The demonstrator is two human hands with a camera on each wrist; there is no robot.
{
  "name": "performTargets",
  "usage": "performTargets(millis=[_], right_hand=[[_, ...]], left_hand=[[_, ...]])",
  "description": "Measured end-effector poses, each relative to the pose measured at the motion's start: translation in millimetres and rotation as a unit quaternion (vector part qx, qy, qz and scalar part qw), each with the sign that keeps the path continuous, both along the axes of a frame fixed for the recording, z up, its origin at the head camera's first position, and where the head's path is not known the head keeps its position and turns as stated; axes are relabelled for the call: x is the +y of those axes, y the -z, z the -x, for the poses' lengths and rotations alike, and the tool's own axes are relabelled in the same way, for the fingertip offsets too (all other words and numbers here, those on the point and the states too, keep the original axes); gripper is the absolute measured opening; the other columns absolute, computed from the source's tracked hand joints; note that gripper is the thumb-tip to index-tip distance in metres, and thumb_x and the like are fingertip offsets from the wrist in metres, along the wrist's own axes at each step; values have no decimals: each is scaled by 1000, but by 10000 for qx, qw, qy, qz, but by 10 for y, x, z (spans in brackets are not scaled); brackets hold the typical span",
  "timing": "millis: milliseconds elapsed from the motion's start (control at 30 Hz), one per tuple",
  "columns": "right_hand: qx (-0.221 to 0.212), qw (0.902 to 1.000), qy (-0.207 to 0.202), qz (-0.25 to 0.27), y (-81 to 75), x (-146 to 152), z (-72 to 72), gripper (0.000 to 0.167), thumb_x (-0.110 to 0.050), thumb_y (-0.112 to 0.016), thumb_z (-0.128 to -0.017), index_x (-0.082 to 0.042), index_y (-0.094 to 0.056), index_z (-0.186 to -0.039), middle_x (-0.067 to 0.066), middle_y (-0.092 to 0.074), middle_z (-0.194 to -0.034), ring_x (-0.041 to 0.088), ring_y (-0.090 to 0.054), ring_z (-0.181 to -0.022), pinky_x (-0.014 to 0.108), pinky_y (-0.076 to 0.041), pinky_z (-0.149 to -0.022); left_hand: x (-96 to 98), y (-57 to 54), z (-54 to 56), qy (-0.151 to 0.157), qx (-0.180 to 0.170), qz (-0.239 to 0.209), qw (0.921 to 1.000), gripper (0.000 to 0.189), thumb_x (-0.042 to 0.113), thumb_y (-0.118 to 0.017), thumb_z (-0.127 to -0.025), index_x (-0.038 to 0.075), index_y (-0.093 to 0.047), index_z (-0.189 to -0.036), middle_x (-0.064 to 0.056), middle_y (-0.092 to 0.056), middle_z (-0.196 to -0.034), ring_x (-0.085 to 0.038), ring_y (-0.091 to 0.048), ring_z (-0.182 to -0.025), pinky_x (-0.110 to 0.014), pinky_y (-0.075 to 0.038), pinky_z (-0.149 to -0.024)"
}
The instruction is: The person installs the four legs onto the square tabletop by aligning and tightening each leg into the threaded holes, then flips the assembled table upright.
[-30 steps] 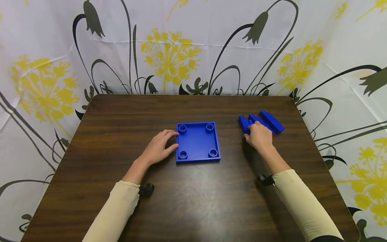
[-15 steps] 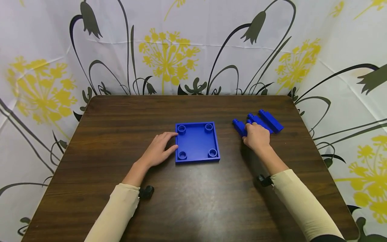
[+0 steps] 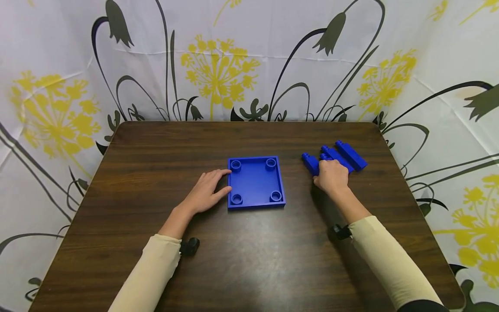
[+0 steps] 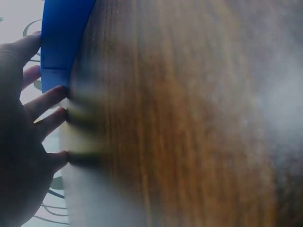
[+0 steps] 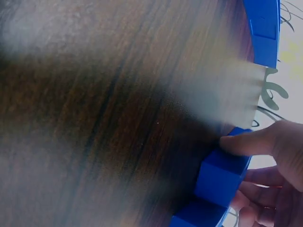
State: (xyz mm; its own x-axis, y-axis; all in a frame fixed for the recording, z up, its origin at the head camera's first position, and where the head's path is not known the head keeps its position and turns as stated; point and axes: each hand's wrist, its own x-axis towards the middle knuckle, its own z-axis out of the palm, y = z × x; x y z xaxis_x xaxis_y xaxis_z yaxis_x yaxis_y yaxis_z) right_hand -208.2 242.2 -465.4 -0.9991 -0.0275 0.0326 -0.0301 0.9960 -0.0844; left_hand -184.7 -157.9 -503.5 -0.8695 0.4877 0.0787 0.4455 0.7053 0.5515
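Observation:
My left hand (image 3: 206, 190) rests at the left edge of a square blue tray-like base (image 3: 255, 182), fingers spread and tips at its rim. A round raised socket sits in each inner corner. In the left wrist view, the fingers (image 4: 49, 101) extend beside the base's blue side wall (image 4: 61, 42). My right hand (image 3: 332, 175) grips a blue block with a peg end (image 3: 324, 157), mostly hidden beneath the hand. In the right wrist view, the thumb (image 5: 248, 143) presses a blue block (image 5: 220, 177) while the other fingers curl behind.
Around the right hand lie other peg-ended blue blocks: one slanted on the left (image 3: 310, 164), and two to the right, the outermost (image 3: 351, 156) near the table's right side. All are on a brown wooden table (image 3: 249, 251). A floral curtain (image 3: 218, 65) hangs behind.
The leftmost blue block has shifted left and turned more slanted. My right hand has moved slightly left. My left hand stays at the base's edge.

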Motion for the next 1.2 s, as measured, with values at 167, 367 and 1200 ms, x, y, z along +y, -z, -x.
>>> performTargets(millis=[167,367,1200], right_hand=[[36,9999,58,154,-26,22,19,20,-19,-70,-70,-5,-63,-82,21,-65,-83,40,-62,-81,56,-49,-61],[410,9984,-32,387,-144,26,45,29,-24,-72,-73,-7,-70,-97,19,-67,-90,38,-62,-82,53,-48,-64],[318,7198,16,6934,-327,-924,308,46,-5,-80,-80,5,-62,-121,10,-66,-108,13,-65,-90,24,-50,-82]], left_hand=[[13,3,-7,6,14,-65,10000,55,41,-55,-100,14,-42,-147,-8,-45,-146,-27,-35,-139,-59,-15,-112],[15,3,6,31,35,-109,9999,55,38,-56,-100,13,-42,-146,-8,-45,-145,-28,-36,-137,-58,-16,-111],[21,-7,-2,12,-50,-125,9999,56,39,-56,-100,14,-41,-147,-9,-45,-145,-29,-35,-138,-59,-14,-112]])
